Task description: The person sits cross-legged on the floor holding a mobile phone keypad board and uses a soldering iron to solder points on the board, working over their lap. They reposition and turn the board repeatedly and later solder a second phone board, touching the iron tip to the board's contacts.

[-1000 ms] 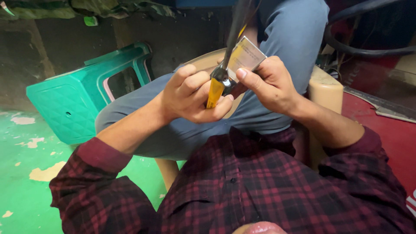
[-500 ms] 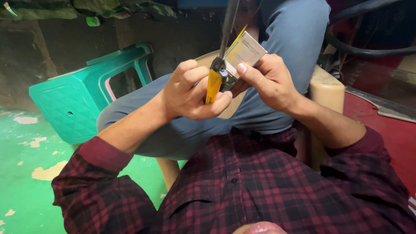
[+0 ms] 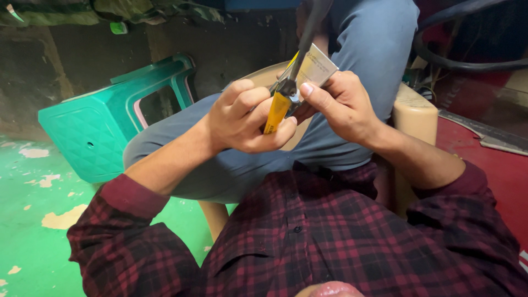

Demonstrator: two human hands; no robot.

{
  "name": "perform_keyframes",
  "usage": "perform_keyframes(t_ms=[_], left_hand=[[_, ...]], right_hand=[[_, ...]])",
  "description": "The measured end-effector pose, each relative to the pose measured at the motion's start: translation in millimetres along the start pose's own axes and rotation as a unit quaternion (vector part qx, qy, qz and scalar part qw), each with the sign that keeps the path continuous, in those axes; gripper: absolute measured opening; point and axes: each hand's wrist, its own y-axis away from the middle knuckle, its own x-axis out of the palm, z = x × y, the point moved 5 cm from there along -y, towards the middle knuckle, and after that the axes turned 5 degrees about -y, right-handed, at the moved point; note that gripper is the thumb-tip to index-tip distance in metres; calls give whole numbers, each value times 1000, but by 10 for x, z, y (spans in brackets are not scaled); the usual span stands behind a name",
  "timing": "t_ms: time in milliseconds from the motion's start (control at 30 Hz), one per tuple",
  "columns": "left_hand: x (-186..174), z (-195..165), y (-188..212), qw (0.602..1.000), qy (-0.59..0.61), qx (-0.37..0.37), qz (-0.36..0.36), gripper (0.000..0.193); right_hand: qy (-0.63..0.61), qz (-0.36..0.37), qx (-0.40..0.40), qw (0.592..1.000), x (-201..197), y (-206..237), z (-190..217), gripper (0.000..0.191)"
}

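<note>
Leftmost, one green stool (image 3: 104,129) is lying tipped on the floor. One left hand (image 3: 242,118) is curling its fingers around one yellow-handled tool (image 3: 276,111); one right hand (image 3: 338,104) is pinching one small box (image 3: 313,67) above the knees.

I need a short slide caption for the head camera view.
Seated person's left hand grips a yellow-handled tool while the right hand steadies a small pale box.

Yellow-handled tool (image 3: 276,111), teal stool (image 3: 104,132), red-black plaid shirt (image 3: 341,236), grey-blue trousers (image 3: 374,66), green floor (image 3: 27,220) with pale patches.
</note>
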Motion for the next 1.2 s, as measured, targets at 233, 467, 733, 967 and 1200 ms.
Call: perform_keyframes(t_ms=[233, 467, 733, 967, 1200], left_hand=[[37, 28, -6, 999, 31, 13, 11, 27], [40, 33, 12, 1000, 22, 10, -5, 28], [43, 22, 2, 1000, 28, 9, 0, 27], [62, 47, -4, 999, 52, 6, 0, 26], [29, 87, -31, 999, 42, -15, 2, 29]], right_hand=[[12, 5, -6, 1000, -15, 1, 3, 35], [-1, -17, 9, 1000, -64, -22, -79, 31], [31, -25, -3, 999, -95, 6, -86, 30], [12, -30, 2, 999, -108, 3, -67, 29], [31, -49, 4, 998, -115, -27, -18, 29]])
